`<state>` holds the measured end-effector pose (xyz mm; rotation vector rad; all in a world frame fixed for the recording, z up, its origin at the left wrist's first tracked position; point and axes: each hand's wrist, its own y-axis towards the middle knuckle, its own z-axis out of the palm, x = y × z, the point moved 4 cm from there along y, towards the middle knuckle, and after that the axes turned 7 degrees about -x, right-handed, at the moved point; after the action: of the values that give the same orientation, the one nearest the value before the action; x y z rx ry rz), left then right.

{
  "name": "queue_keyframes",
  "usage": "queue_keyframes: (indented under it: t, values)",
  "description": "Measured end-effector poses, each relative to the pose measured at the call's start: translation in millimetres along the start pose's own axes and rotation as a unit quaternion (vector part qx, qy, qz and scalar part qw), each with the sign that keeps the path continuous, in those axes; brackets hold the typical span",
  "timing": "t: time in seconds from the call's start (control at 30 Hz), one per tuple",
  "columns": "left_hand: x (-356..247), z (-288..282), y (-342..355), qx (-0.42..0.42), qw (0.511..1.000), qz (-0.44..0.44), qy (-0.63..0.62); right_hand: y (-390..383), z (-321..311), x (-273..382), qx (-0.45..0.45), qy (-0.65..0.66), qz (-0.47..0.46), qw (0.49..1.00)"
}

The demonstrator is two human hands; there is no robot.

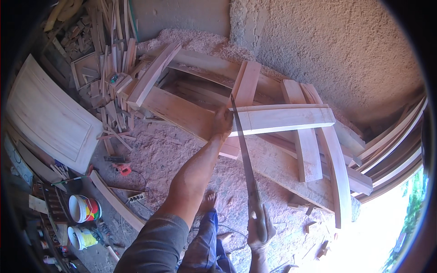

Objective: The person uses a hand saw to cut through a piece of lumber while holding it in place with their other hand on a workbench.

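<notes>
Gripping a grey metal handsaw [246, 157] in our right hand [261, 230], we clasp a pale wooden beam [286, 119] at our left hand's [222, 122] three o'clock.

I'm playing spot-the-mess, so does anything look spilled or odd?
Yes: sawdust is strewn around the bare feet, and wood scraps lie jumbled at upper left. It looks messy, but nothing seems clearly broken.

A short, dark grey sleeve [157, 241] clothes the upper left arm; the forearms [193, 170], left hand [222, 123] and right hand [261, 230] are bare. Creased blue trousers [202, 241] extend down toward a bare foot [210, 198].
</notes>
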<state>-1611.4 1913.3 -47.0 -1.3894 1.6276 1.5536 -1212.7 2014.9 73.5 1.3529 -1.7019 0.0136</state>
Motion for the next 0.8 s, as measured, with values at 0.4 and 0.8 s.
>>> queue_keyframes:
  t: [0.4,0.8]
  values:
    - [5.0,0.6,-0.5,-0.004,1.000,-0.008,0.010,3.0,2.0,4.3,0.027,0.058,0.022,0.998]
    - [22.3,2.9,3.5,0.015,0.999,0.035,0.025,-17.4,-15.8,4.7,0.027,0.018,-0.004,0.999]
